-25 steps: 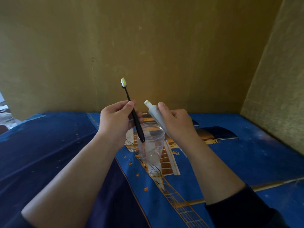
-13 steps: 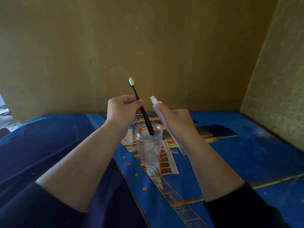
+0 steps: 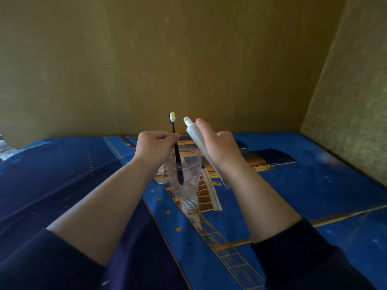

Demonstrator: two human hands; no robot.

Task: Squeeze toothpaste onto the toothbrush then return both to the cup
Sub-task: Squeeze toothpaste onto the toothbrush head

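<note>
1. Toothbrush (image 3: 177,155): black handle, nearly upright, its lower end inside the cup (image 3: 188,176) and seen through the clear wall; the bristle head at 12 o'clock carries a pale yellow-green blob of paste.
2. Left hand (image 3: 156,148): fingers and thumb pinched on the handle just above the cup's rim, at the cup's 10 o'clock.
3. Right hand (image 3: 219,148): closed around the white toothpaste tube (image 3: 195,137), forefinger stretched along it toward the nozzle. The tube tilts with its nozzle end toward 11 o'clock and its crimped tail toward 5 o'clock, outside the cup on its right side.
4. The nozzle end sits close beside the bristle head, with a gap between them.
5. The cup stands upright on a blue printed sheet (image 3: 303,185) with orange line drawings, between the two forearms.
6. Dark sleeves (image 3: 293,258) are pushed up both forearms.
</note>
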